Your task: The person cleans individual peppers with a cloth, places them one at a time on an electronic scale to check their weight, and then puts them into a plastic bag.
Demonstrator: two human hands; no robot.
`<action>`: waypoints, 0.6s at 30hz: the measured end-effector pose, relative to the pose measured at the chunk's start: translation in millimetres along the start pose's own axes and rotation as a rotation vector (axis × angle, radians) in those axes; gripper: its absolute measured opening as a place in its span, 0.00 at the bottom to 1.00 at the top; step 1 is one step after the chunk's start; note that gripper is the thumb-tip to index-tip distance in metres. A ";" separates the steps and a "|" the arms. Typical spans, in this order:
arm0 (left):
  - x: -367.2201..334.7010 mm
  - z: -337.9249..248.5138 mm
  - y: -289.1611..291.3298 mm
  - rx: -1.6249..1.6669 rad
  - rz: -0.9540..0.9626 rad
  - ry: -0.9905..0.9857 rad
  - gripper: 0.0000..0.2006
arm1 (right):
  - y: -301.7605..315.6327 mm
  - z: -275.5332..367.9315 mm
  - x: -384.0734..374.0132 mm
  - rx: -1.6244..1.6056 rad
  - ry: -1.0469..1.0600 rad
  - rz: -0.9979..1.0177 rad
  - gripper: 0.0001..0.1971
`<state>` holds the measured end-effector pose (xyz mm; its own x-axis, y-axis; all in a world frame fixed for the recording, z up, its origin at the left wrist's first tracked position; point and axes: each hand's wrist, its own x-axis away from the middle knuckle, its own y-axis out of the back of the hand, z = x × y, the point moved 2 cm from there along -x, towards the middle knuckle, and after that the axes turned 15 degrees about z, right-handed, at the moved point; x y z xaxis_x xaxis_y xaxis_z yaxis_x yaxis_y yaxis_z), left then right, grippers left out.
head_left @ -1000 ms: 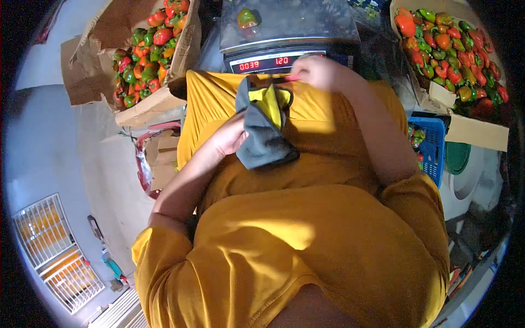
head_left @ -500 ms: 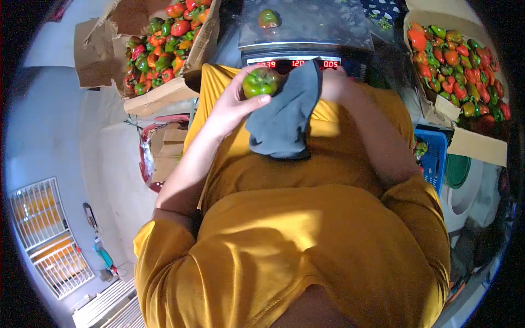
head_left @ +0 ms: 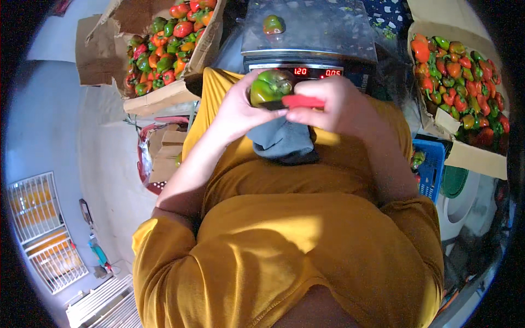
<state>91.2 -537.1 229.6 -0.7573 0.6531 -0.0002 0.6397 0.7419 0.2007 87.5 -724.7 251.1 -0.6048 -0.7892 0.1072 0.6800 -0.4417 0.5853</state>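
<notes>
My left hand is closed round a green bell pepper with a dark reddish patch, held above my lap. In my right hand is a small knife with a red handle. Its dark blade lies along the pepper's near side, by my left thumb; whether it cuts in cannot be seen. Below both hands a grey cloth rests on my yellow shirt. Just beyond them stands a scale with a metal plate and a lit red display. Another green and red pepper sits on that plate.
Cardboard boxes of red, orange and green peppers stand at the far left and far right. A blue crate with peppers is below the right box. A red basket holding cardboard is at my left.
The red-handled knife has come into view in my right hand and now meets the pepper. The grey cloth, raised between my hands before, now lies lower on my lap.
</notes>
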 end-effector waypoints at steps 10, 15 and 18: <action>-1.2 0.8 -9.8 -0.281 -0.006 0.112 0.28 | -9.8 -14.9 -2.5 0.311 0.077 -0.313 0.22; -1.3 -5.4 -12.4 -0.449 -0.087 0.083 0.24 | -10.0 -13.7 -3.2 0.334 0.096 -0.377 0.22; 2.4 -7.2 -10.4 -0.466 -0.105 0.065 0.25 | -9.5 -19.3 -6.6 0.285 0.020 -0.481 0.21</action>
<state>81.8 -544.4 234.5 -0.8307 0.5565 0.0147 0.4439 0.6462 0.6208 93.0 -723.5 229.3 -0.8096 -0.5360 -0.2392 0.1888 -0.6236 0.7586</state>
